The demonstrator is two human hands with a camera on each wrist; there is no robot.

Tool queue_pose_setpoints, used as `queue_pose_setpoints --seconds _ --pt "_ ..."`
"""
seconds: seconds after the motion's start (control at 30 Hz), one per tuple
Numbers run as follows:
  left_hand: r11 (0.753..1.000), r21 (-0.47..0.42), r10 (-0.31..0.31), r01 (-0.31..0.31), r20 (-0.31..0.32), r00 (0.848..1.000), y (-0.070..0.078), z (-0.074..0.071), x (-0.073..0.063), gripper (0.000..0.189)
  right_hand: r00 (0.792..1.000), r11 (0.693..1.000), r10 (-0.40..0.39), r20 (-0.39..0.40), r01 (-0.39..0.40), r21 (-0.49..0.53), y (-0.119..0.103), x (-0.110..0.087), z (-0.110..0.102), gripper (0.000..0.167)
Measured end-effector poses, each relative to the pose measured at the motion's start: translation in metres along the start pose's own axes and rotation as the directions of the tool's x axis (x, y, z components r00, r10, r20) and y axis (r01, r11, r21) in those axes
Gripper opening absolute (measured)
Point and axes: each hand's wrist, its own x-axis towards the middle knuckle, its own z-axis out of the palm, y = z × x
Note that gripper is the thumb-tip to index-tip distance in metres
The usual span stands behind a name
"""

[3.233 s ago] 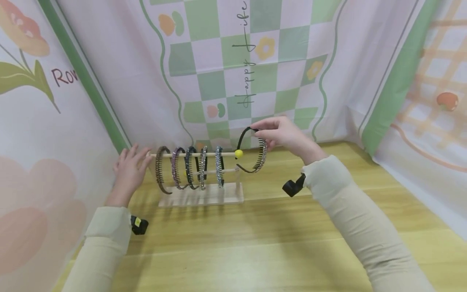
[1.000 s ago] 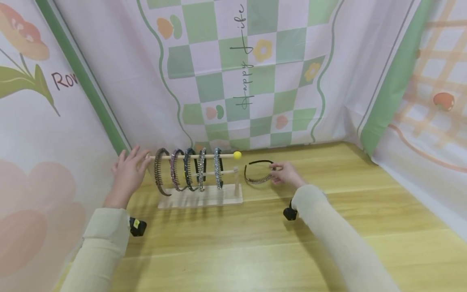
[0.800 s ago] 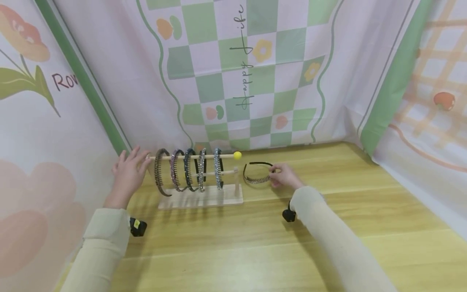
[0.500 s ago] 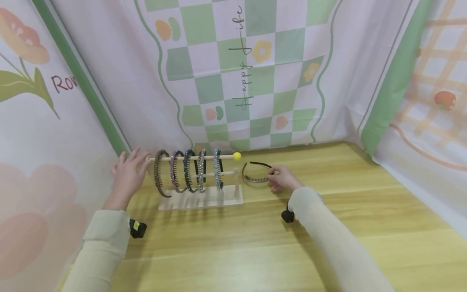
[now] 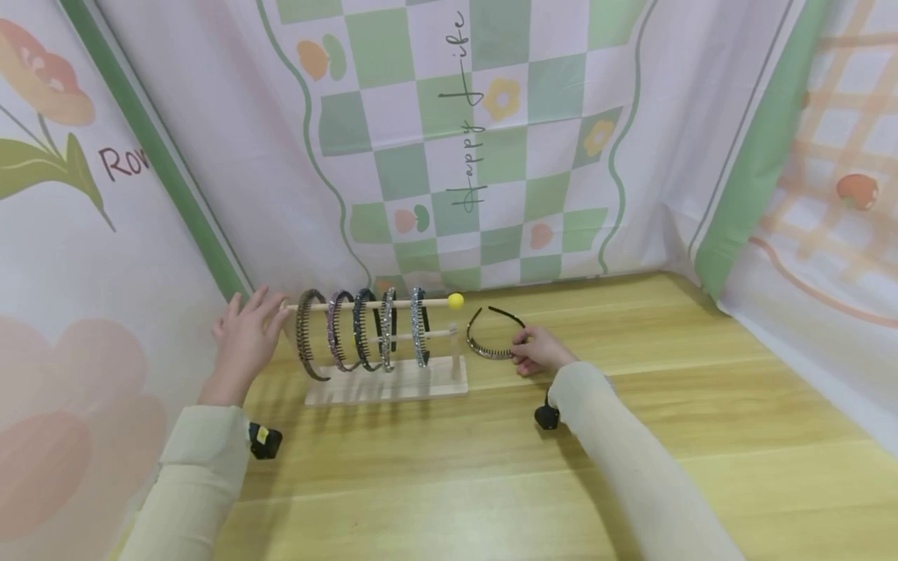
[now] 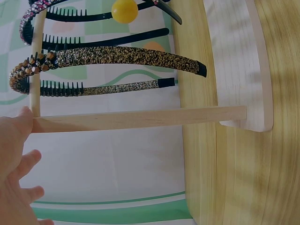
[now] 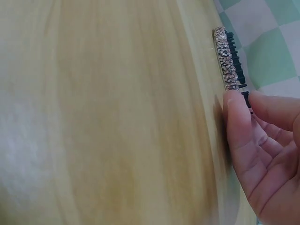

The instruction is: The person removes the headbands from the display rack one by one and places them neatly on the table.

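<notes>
In the head view, my right hand (image 5: 539,351) pinches a toothed headband (image 5: 491,352) between thumb and fingers, low over the table to the right of the stand. Its sparkly outer side and black comb teeth show in the right wrist view, where the headband (image 7: 225,58) runs up from my fingertips. My left hand (image 5: 245,335) touches the left end of the wooden headband stand (image 5: 435,382), at the top of its post (image 6: 131,119), with the other fingers spread. Several glittery headbands hang on the upper rod, among them a brown-gold one (image 6: 126,55) nearest that hand.
A yellow ball (image 5: 456,301) caps the right end of the stand's upper rod. A lower rod (image 5: 438,333) runs behind the headbands. The wooden table (image 5: 449,475) meets a checkered curtain (image 5: 491,179) at the back, with printed cloth on both sides.
From beside the upper rod's yellow ball, my right hand has brought the headband down near the table, then slightly left and nearer, turning it. My left hand has stayed at the stand.
</notes>
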Motion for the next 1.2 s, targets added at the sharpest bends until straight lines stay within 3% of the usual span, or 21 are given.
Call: queue_pose_setpoints --seconds 0.43,0.77,1.2 --pt "1.000 -0.013 0.001 -0.001 0.004 1.000 0.001 0.002 0.000 0.049 0.999 0.999 -0.026 0.041 0.027 -0.030 -0.003 -0.003 -0.011 0.040" --pt "1.000 -0.020 0.006 -0.006 -0.011 1.000 -0.001 0.002 0.000 0.047 0.996 0.975 -0.083 0.017 0.085 -0.207 -0.025 -0.004 -0.016 0.045" --pt "1.000 -0.023 0.001 -0.001 -0.005 1.000 0.000 0.001 -0.002 0.050 0.984 0.976 -0.175 0.031 0.178 -0.128 -0.067 -0.014 -0.006 0.048"
